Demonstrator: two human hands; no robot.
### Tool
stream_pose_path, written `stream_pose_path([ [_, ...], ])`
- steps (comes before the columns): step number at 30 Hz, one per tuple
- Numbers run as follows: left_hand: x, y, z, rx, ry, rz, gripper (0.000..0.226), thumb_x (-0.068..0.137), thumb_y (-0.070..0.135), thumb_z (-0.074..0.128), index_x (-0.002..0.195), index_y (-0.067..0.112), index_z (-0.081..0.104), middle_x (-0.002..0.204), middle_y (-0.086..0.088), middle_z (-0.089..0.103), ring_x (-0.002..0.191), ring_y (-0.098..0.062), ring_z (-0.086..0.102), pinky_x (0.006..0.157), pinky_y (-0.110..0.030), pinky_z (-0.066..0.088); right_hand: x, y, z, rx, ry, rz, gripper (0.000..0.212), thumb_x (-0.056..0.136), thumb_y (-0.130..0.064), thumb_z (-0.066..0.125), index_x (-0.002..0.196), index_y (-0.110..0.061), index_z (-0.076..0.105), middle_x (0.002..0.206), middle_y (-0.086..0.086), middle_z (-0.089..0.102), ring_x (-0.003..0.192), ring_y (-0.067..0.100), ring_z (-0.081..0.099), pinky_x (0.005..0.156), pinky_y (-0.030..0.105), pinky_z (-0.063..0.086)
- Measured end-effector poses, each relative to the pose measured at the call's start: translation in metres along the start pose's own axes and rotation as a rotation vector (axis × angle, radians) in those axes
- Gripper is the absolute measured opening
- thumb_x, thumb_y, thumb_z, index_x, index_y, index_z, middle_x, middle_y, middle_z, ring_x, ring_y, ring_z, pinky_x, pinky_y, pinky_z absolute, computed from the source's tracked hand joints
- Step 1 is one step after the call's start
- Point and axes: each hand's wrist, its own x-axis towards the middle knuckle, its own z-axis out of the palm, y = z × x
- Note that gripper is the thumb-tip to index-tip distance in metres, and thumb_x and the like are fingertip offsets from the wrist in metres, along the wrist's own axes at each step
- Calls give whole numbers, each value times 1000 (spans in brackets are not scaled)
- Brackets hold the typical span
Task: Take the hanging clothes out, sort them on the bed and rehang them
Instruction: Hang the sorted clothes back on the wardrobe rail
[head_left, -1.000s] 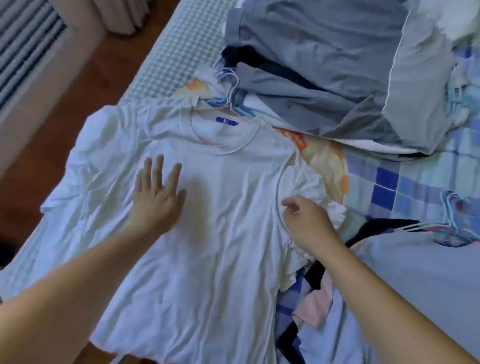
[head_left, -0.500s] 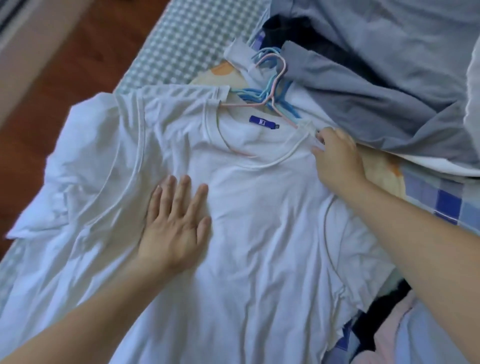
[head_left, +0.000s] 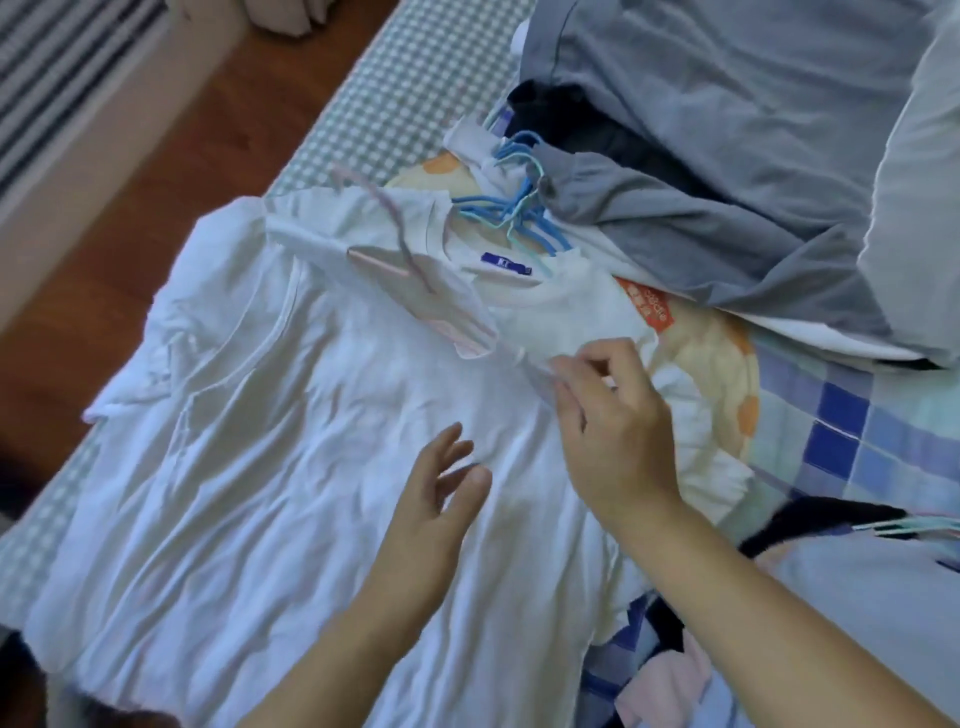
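**White T-shirt on bed, hanger coming out at the collar**

Head view.

1. White T-shirt (head_left: 291, 467): lies flat and creased, front up, across the near part of the bed, its collar toward the far side. A blue neck label (head_left: 506, 262) shows inside the collar.
2. Pink hanger (head_left: 415, 270): blurred; partly under the shirt's shoulder fabric, its hook sticking up out past the collar.
3. My right hand (head_left: 608, 431): above the shirt's right shoulder, thumb and fingers curled, pinching a pale thin end at the shoulder. It looks like the hanger's arm, but blur keeps me from telling hanger from cloth.
4. My left hand (head_left: 436, 499): fingers spread and relaxed, gripping nothing, over the shirt's chest; I cannot tell if it touches the fabric.
5. Blue hangers (head_left: 519, 218): a tangled bunch just beyond the collar.
6. Grey clothes (head_left: 727, 171): heaped at the far right, beside the blue hangers.
7. Checked bedcover (head_left: 852, 431): blue and white squares, right of the shirt.
8. Wooden floor (head_left: 182, 156): left of the bed.
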Motion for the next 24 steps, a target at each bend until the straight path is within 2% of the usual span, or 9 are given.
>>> stream_pose_path([
  [3,-5,-22,6,-228,113,-44,51,88,49,64,134,29,55,126,-1,68,116,-17,66,98,-40,50,-71,-31,9,118,-426,-109,23,88,-8,63,108,-19,68,102,-1,59,86,21,62,66,34,54],
  [5,-4,-44,4,-309,328,-135,35,101,27,56,134,15,57,110,-10,74,99,-26,72,86,-41,55,-104,-36,16,347,-836,-22,33,93,-12,55,122,-26,62,107,-3,60,99,19,61,85,35,52],
  [6,-2,-57,-1,-330,426,-199,33,103,19,52,134,10,57,104,-11,75,93,-28,73,80,-40,57,-114,-30,20,432,-969,46,35,95,-14,53,126,-27,62,112,-4,61,104,16,59,93,32,48],
  [7,1,-69,-6,-360,485,-256,33,104,15,50,135,8,57,104,-13,76,94,-30,73,76,-39,59,-116,-22,23,459,-998,85,32,97,-17,52,125,-26,65,115,-4,62,107,14,58,97,30,46],
  [10,18,-93,-15,-443,511,-293,29,104,16,51,130,10,62,115,-12,74,106,-31,71,84,-43,59,-87,16,25,428,-695,211,26,96,-14,54,116,-19,71,114,-4,65,106,11,60,97,31,47],
  [14,33,-105,-14,-509,552,-281,25,101,16,55,122,14,68,111,-7,76,102,-27,73,93,-46,55,19,94,33,172,-248,393,24,92,-9,54,110,-16,68,107,0,62,102,23,60,91,36,49],
  [16,37,-109,-15,-530,560,-280,24,100,16,55,119,14,69,110,-7,76,101,-27,73,92,-45,55,66,125,46,77,-214,441,20,91,-16,57,110,-16,63,109,2,57,106,26,57,93,34,44],
  [20,39,-109,-18,-547,545,-279,24,100,14,55,120,14,68,110,-7,76,101,-25,73,92,-44,54,94,144,79,-53,-405,372,15,93,-33,57,94,-19,56,105,5,60,104,27,55,82,34,39],
  [24,40,-112,-20,-546,535,-269,23,101,13,54,120,15,68,111,-7,76,101,-25,74,89,-43,54,79,141,81,-110,-188,184,21,97,-31,53,94,-11,58,104,11,57,101,31,52,85,38,37],
])
